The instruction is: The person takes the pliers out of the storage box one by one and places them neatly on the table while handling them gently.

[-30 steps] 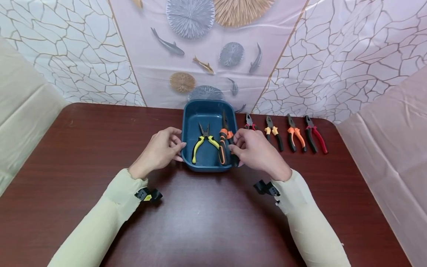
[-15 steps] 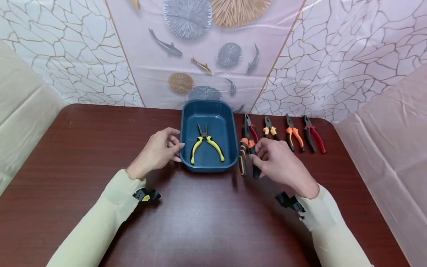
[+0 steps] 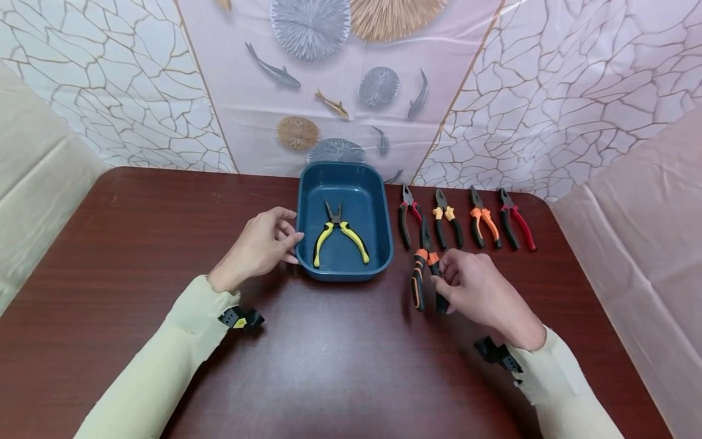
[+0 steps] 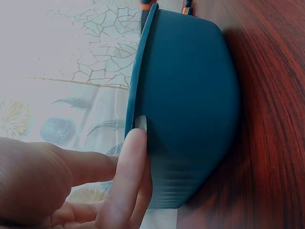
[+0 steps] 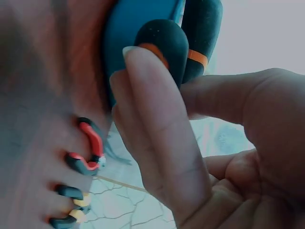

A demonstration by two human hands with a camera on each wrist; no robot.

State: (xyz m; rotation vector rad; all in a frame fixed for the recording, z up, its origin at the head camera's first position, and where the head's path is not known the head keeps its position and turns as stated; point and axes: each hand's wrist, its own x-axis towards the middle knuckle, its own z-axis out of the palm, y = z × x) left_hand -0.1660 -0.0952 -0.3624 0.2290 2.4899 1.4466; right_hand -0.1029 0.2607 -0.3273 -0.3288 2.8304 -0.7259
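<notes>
My right hand [image 3: 482, 289] pinches one handle of the long-nose pliers [image 3: 418, 280] with black-and-orange grips, jaws pointing away from me, held over the table right of the blue tray [image 3: 345, 276]. In the right wrist view, thumb and fingers [image 5: 157, 105] press either side of a black handle [image 5: 164, 45]. At the tray's left side, my left hand [image 3: 255, 247] grips the rim; the left wrist view has its fingers [image 4: 126, 167] against the tray's outer wall [image 4: 190, 90]. Yellow-and-black pliers [image 3: 356, 242] lie inside the tray, handles spread.
Right of the tray, a row of pliers lies along the table's back: dark-and-red [image 3: 404, 222], yellow-and-black [image 3: 450, 214], orange-and-black [image 3: 479, 222] and red-and-black [image 3: 517, 219]. The brown table [image 3: 323, 360] meets a patterned cloth [image 3: 258, 140] behind.
The orange-and-black long-nose pliers have moved with my right hand from over the tray's right side, rightward and nearer to me. My left hand stays on the tray.
</notes>
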